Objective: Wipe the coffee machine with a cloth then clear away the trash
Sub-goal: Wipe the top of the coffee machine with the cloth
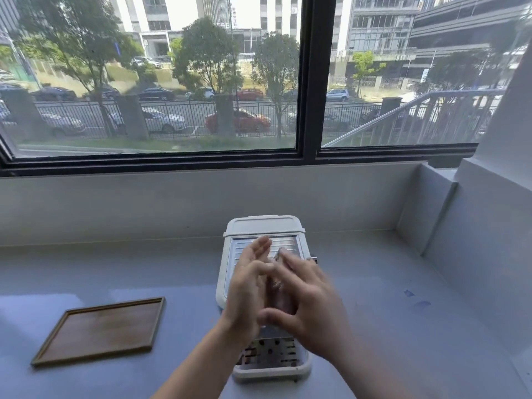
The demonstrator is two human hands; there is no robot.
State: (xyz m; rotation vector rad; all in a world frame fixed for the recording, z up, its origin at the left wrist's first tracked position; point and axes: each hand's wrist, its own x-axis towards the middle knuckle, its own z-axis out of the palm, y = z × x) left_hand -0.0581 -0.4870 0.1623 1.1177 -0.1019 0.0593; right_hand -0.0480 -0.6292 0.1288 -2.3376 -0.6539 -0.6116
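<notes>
A white coffee machine [260, 226] with a metal top plate and a perforated drip tray [270, 355] stands on the pale counter below the window. Both my hands hover over its top, close together and blurred by motion. My left hand [247, 289] has straight fingers, with the palm turned to the right. My right hand [311, 306] is spread with its fingers pointing left, and its fingertips meet the left palm. A small blurred pinkish patch shows between the hands; I cannot tell what it is. No cloth is in view.
A flat brown wooden tray [100, 329] lies on the counter [144, 269] left of the machine. Small blue specks [408, 293] mark the counter to the right. A raised ledge and wall [475, 226] close the right side; the window sill runs along the back.
</notes>
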